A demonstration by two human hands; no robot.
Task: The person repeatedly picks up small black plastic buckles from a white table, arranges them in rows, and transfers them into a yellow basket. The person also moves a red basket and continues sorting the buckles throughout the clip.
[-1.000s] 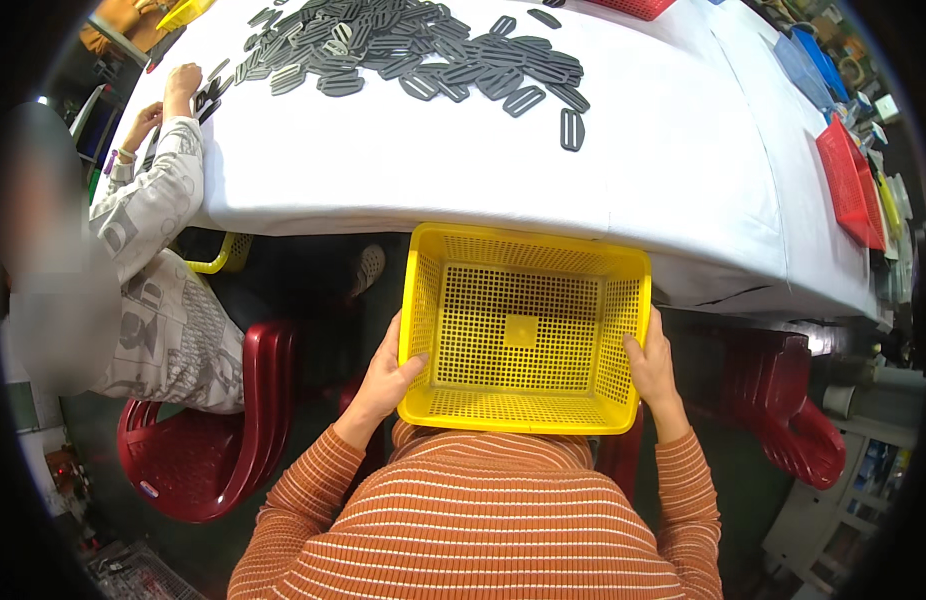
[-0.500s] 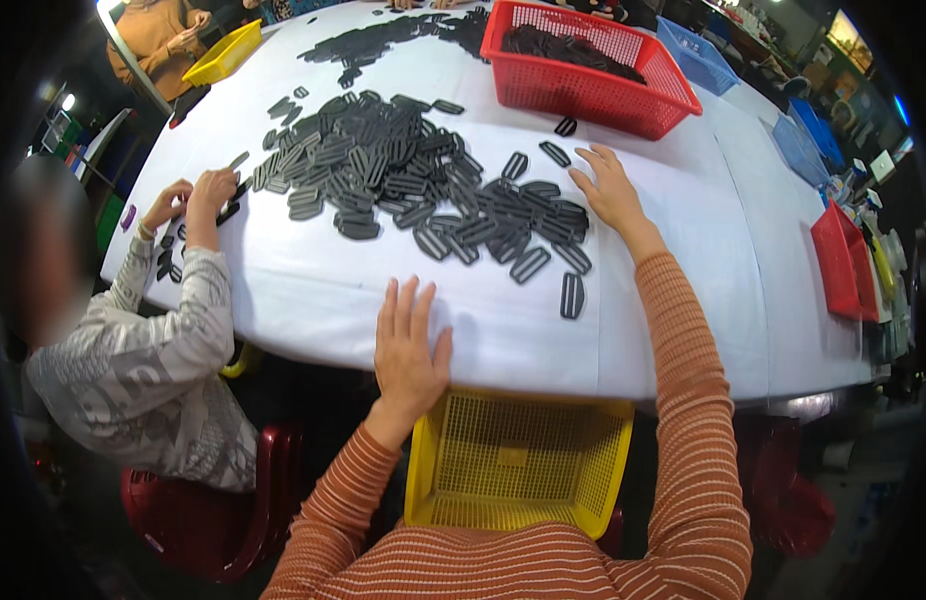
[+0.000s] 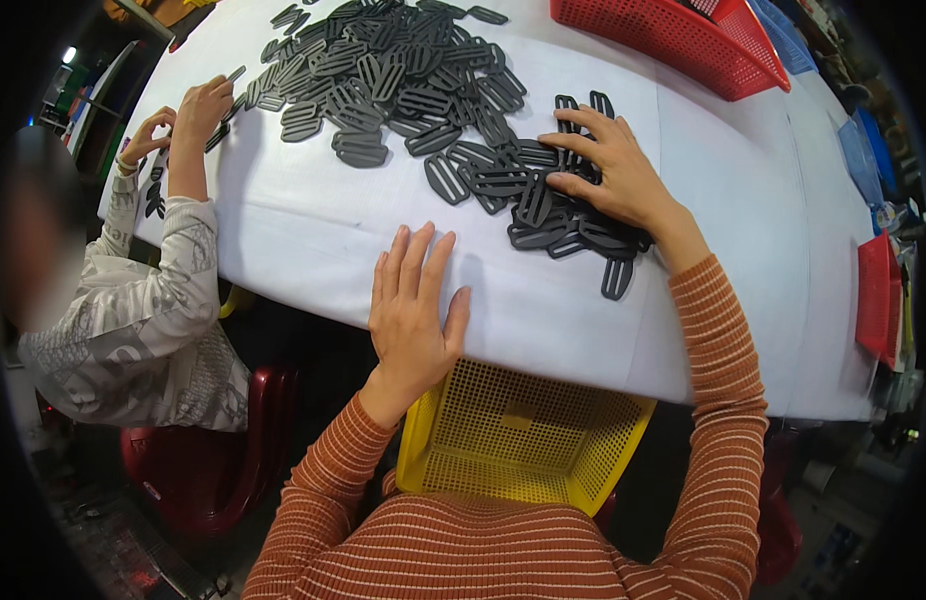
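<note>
Across the upper middle of the frame, black slotted buckles (image 3: 423, 100) are heaped on a white cloth (image 3: 313, 235), the heap's long axis stretched diagonally from upper left to right of centre. Its lower right end is partly covered by the right hand (image 3: 623, 172), the nearer one, palm down, fingers parted and loosely curved, no buckle seen pinched. Below, well apart from the heap, the left hand (image 3: 415, 315) is spread palm down, with a yellow basket (image 3: 623, 445) seen at lower centre.
</note>
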